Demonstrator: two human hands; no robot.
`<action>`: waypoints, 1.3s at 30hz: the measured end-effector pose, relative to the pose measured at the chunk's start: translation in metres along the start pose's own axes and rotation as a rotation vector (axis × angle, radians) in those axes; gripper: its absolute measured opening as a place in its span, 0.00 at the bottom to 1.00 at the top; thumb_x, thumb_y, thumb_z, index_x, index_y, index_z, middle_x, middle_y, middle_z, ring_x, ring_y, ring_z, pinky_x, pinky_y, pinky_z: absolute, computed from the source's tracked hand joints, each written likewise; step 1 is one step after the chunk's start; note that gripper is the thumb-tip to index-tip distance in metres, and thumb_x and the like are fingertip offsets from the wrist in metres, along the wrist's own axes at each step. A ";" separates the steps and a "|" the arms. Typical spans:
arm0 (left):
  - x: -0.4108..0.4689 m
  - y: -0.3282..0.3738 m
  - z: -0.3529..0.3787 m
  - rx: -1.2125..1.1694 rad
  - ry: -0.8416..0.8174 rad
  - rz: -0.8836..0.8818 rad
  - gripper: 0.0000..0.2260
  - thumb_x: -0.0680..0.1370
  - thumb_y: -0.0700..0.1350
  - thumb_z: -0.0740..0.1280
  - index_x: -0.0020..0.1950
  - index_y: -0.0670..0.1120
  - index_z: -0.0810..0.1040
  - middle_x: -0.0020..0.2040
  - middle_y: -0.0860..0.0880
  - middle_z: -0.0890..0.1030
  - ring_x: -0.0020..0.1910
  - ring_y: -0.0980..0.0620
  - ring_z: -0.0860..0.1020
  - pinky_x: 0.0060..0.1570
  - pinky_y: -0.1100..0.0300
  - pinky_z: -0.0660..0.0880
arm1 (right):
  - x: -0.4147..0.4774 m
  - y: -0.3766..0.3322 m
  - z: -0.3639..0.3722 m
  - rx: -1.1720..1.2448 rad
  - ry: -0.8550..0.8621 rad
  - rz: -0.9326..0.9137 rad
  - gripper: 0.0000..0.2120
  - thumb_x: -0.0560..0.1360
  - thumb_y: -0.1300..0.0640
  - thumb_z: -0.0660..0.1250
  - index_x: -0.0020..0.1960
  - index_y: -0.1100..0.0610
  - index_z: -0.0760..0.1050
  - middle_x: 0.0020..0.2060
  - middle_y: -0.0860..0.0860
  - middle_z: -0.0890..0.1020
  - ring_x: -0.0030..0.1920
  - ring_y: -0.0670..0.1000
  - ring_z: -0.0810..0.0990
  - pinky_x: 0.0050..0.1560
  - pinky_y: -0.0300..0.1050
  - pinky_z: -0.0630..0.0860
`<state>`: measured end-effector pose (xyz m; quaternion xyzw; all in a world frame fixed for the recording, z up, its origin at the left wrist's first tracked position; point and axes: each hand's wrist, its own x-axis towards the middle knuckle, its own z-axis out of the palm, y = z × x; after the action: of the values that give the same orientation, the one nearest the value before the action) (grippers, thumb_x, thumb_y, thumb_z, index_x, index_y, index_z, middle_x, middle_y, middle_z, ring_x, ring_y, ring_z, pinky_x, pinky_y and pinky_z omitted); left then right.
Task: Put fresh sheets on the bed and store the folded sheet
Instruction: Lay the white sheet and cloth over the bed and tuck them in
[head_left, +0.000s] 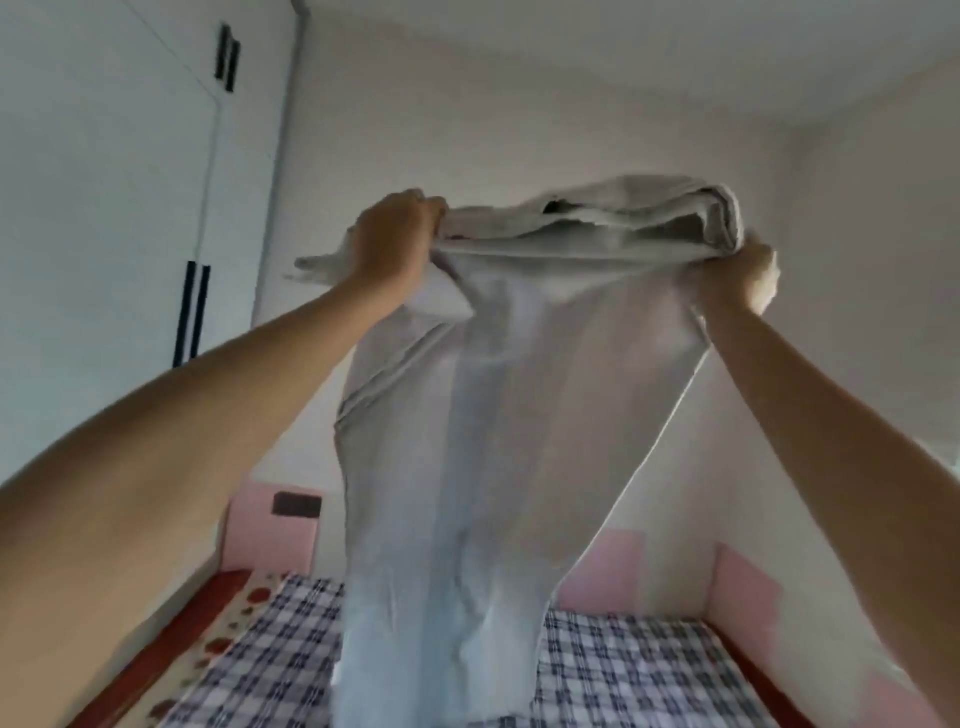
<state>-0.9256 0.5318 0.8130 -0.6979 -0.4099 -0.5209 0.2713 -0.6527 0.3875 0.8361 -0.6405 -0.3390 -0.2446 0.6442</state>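
Both hands are raised high in front of the camera, each clenched around the top edge of a pale grey sheet (498, 415). The left hand (393, 236) has its fingers curled over a bunched corner of the cloth, with a short loose flap sticking out to the left past the wrist. The right hand (745, 280) grips the opposite end, where the fabric is still stacked in several thick folds (the layers show plainly as a rolled wad just above the knuckles). Between the two hands the top edge sags a little, and from it the sheet hangs down in one long, partly unfolded panel that narrows toward the bottom and reaches the bed, its lower end lying on or just above the mattress; which of the two I cannot tell. Both bare forearms stretch up from the lower corners of the view. Under the hanging cloth the bed (649, 670) is covered in a blue-and-white checked cover, with a strip of red-patterned fabric (228, 623) along its left edge. Pink padded panels (270, 535) stand around the head and right side of the bed. A white wardrobe (104, 208) with dark vertical handles fills the left wall.
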 end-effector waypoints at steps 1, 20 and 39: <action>0.003 0.002 -0.007 -0.024 0.032 0.002 0.11 0.77 0.38 0.58 0.54 0.46 0.78 0.50 0.40 0.78 0.49 0.38 0.77 0.42 0.50 0.71 | 0.002 0.001 -0.003 0.017 0.034 0.015 0.18 0.66 0.56 0.65 0.54 0.59 0.78 0.51 0.59 0.82 0.54 0.62 0.79 0.50 0.51 0.74; -0.339 0.013 -0.051 -0.071 -0.580 0.366 0.16 0.73 0.27 0.59 0.54 0.41 0.79 0.48 0.42 0.76 0.48 0.42 0.77 0.31 0.55 0.65 | -0.301 0.195 -0.143 -0.318 -0.424 0.127 0.10 0.69 0.69 0.62 0.48 0.63 0.77 0.45 0.56 0.77 0.43 0.57 0.76 0.39 0.43 0.66; -0.726 0.010 -0.245 -0.151 -1.574 0.302 0.07 0.75 0.37 0.62 0.40 0.48 0.70 0.41 0.49 0.75 0.41 0.48 0.76 0.41 0.55 0.75 | -0.603 0.328 -0.402 -0.448 -1.360 0.343 0.11 0.68 0.61 0.75 0.49 0.59 0.80 0.39 0.53 0.83 0.41 0.52 0.81 0.41 0.50 0.75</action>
<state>-1.1287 0.1190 0.1998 -0.9247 -0.3456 0.1399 -0.0775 -0.7501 -0.0633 0.1877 -0.8110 -0.5007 0.2472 0.1746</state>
